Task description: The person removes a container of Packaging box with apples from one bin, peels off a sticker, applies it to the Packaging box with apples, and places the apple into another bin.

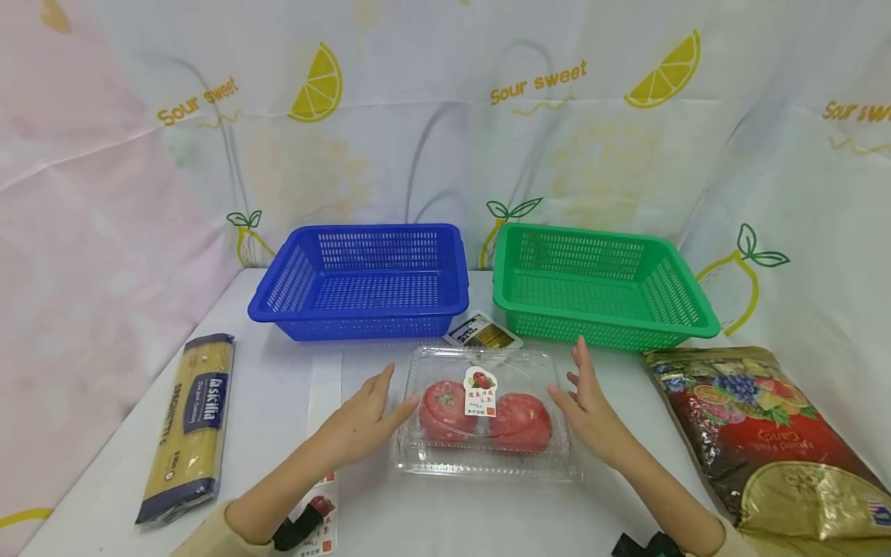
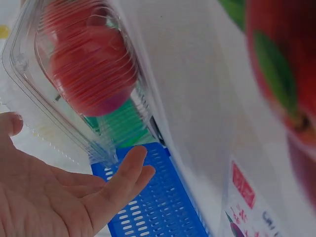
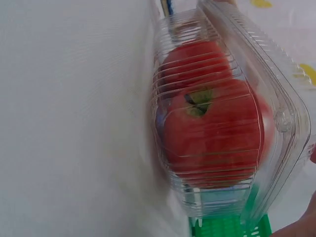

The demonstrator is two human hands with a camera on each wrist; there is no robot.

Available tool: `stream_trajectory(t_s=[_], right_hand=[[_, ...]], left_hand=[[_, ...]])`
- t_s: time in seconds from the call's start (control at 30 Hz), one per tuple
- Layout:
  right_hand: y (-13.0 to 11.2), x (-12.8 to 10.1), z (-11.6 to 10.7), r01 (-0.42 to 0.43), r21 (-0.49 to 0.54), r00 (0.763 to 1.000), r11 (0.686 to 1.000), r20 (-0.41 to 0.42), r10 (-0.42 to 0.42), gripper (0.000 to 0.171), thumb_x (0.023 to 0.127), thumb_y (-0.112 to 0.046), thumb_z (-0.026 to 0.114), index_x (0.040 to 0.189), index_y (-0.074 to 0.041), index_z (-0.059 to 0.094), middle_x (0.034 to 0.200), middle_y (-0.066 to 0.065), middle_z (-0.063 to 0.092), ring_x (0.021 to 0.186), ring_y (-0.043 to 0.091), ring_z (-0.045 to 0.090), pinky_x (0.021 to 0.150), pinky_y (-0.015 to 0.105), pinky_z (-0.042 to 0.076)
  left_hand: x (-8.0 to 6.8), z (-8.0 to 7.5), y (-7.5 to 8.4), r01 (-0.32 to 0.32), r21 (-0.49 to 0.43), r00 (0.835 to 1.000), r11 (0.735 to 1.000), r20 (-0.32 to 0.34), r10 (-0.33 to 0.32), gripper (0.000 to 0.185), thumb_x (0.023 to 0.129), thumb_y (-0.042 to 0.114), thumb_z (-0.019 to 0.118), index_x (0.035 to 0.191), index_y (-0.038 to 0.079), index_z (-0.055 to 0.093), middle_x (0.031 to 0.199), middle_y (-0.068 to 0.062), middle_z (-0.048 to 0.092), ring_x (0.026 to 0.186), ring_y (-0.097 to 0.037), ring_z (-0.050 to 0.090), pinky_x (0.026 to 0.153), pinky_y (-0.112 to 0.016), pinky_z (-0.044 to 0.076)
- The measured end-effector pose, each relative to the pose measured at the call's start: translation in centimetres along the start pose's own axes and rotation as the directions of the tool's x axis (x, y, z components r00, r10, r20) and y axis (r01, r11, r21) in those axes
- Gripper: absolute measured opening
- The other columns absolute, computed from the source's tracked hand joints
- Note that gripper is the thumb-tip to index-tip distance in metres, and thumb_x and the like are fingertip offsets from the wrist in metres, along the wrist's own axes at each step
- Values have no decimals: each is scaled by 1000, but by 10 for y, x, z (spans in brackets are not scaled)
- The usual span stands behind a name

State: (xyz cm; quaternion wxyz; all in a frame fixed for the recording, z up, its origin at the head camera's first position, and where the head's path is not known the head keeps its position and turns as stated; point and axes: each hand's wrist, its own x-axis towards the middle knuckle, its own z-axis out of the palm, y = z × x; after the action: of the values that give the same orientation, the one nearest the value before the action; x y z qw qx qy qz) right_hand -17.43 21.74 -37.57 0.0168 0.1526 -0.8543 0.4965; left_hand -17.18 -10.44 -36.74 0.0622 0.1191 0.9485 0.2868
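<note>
Head view: a clear plastic box holding two tomatoes is lying on the white table, in front of a blue basket and a green basket. The left hand is resting at the box's left edge with fingers straight, fingertips touching or almost touching it. The right hand is standing just beside the right edge, fingers spread and gripping nothing. A pasta packet is lying far left, a candy bag far right, and a small label card behind the box.

Left wrist view: the open palm is showing near a corner of the box, not closing on it; contact cannot be told. The blue basket is showing beyond.

Right wrist view: only this view is showing a tomato's green stalk through the ribbed lid. The right hand is barely showing at the frame edge, and a strip of green basket lies below.
</note>
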Motion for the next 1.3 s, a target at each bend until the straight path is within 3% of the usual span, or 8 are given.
stream_trajectory(t_s=[0.13, 0.33, 0.43, 0.63, 0.83, 0.97, 1.17, 1.3], right_hand=[[3, 0, -4, -93, 90, 995, 992, 40, 89, 78, 98, -25, 41, 142, -11, -22, 147, 27, -5, 126, 52, 21, 96, 63, 25], [6, 0, -7, -211, 184, 974, 960, 124, 190, 75, 99, -29, 36, 142, -14, -23, 147, 27, -5, 131, 48, 9, 99, 65, 12], [6, -1, -8, -246, 188, 963, 951, 156, 218, 74, 99, -30, 35, 142, -14, -22, 147, 28, -3, 132, 47, 6, 101, 64, 10], [9, -3, -6, -334, 225, 932, 915, 222, 286, 72, 98, -37, 33, 144, -11, -16, 146, 27, 3, 133, 44, 5, 104, 59, 11], [10, -7, -5, -385, 265, 908, 884, 281, 312, 66, 98, -42, 28, 144, -6, -3, 146, 26, 4, 134, 42, 6, 103, 59, 16], [10, -9, -4, -405, 214, 895, 889, 291, 337, 66, 97, -47, 24, 143, -2, 9, 144, 27, 13, 130, 47, 17, 98, 59, 28], [7, -14, 0, -457, 159, 873, 875, 268, 408, 63, 97, -50, 23, 139, -3, 23, 134, 29, 31, 112, 44, 44, 80, 52, 45], [7, -14, 1, -462, 180, 874, 869, 258, 411, 63, 97, -50, 23, 139, -3, 23, 134, 30, 30, 110, 43, 46, 80, 52, 46]], left_hand=[[1, 1, -2, 0, -46, 1000, 999, 23, 1, 83, 91, 58, 35, 142, -6, 18, 139, -29, 32, 127, -41, 33, 101, -53, 27], [4, 0, -6, -7, -160, 995, 987, 96, 22, 73, 95, 49, 37, 141, -6, 23, 132, -29, 41, 118, -41, 45, 97, -53, 34], [5, 0, -7, -1, -166, 992, 986, 124, 22, 72, 95, 49, 36, 142, -4, 24, 134, -28, 41, 122, -42, 40, 98, -54, 32], [6, -1, -7, 15, -212, 983, 977, 180, 24, 67, 96, 48, 35, 140, -3, 30, 135, -24, 41, 125, -40, 36, 100, -53, 30], [7, -1, -5, 72, -250, 972, 966, 233, -12, 65, 94, 50, 38, 139, 2, 34, 131, -22, 47, 122, -42, 39, 96, -56, 33], [6, -1, -6, 102, -328, 963, 939, 269, -11, 64, 93, 48, 41, 138, 2, 35, 126, -21, 51, 112, -39, 51, 90, -54, 40], [3, -1, -9, 204, -452, 927, 868, 375, -23, 70, 93, 46, 44, 140, -3, 24, 127, -23, 48, 93, -30, 61, 88, -53, 42], [3, 0, -9, 198, -504, 932, 841, 363, -2, 65, 93, 43, 46, 136, -3, 29, 124, -23, 49, 89, -26, 61, 80, -43, 50]])
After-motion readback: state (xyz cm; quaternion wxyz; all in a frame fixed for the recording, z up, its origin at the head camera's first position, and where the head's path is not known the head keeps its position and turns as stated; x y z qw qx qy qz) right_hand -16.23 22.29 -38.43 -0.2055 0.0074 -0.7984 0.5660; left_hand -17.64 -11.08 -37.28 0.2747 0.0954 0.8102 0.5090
